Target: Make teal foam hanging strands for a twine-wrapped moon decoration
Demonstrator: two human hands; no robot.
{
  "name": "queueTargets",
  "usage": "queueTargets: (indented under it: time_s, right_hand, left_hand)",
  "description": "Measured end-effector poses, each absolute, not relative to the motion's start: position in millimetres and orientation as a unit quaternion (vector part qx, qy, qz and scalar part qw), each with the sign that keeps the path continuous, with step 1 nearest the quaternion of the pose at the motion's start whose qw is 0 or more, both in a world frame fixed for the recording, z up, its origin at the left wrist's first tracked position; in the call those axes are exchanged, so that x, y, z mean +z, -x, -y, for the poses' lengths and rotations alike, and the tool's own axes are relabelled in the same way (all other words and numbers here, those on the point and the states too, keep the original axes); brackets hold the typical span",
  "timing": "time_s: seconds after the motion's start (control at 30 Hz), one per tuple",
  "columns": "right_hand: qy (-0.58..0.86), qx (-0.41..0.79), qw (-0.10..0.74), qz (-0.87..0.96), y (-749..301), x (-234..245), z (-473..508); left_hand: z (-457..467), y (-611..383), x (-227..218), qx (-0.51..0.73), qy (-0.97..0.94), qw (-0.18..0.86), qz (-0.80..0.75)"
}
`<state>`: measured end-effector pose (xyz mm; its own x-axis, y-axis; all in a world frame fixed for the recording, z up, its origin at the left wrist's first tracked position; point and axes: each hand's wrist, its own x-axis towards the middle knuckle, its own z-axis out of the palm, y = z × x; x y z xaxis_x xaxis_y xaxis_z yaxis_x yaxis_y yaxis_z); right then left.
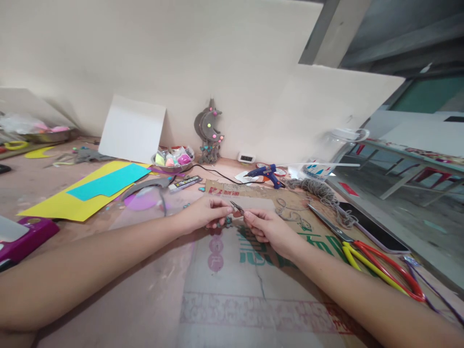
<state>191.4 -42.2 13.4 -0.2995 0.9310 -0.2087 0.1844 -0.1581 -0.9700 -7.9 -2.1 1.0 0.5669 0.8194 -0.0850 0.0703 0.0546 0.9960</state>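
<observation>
My left hand point(207, 212) and my right hand point(266, 228) meet over a flattened cardboard sheet point(232, 285) on the table. Both pinch a small thin grey piece point(237, 208) held between their fingertips. Small teal beads point(227, 222) hang or lie just under my left fingers; I cannot tell which. Both hands have their fingers closed.
Large scissors point(366, 253) with red and yellow handles and a phone point(369, 227) lie to the right. Grey twine point(319, 191) and a blue glue gun point(266, 173) are behind. Yellow and teal foam sheets point(90, 191), a bowl of beads point(173, 159) and a moon-shaped hanging ornament point(209, 128) stand left and back.
</observation>
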Motion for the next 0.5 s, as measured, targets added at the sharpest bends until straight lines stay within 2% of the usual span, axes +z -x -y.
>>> queueTargets:
  time_s: [0.5]
  right_hand:
    - [0.516,0.549,0.299,0.586,-186.7,18.9,46.3]
  left_hand:
    - [0.7,8.2,-2.0,0.29,-0.601,0.656,-0.352]
